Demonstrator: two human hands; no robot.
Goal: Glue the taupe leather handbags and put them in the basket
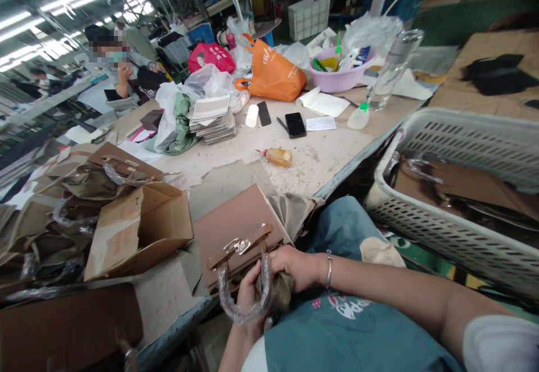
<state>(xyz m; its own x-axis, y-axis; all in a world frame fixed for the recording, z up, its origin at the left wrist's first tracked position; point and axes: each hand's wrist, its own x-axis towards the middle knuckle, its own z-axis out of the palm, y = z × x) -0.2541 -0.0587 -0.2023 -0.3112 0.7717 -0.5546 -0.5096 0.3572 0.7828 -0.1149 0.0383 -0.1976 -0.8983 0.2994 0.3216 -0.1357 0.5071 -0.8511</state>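
Note:
A brown handbag (240, 214) lies tilted on the table's near edge, its gold-coloured clasp facing up. Its curved handle (243, 317), wrapped in clear film, hangs toward my body. My right hand (297, 266), with a bracelet at the wrist, is closed on the bag's near opening edge, beside the handle. My left hand (249, 296) reaches up behind the handle and grips the same edge; its thumb shows, while most of its fingers are hidden. Olive-brown lining cloth (283, 292) bunches below my right hand.
An open cardboard box (141, 228) stands left of the bag, near piled handbags (90, 186). On the right is a white plastic basket (442, 203) containing brown bags. Farther back lie a small amber bottle (278, 157), a phone (295, 125) and stacked cards (213, 119). Another person (126, 68) sits beyond.

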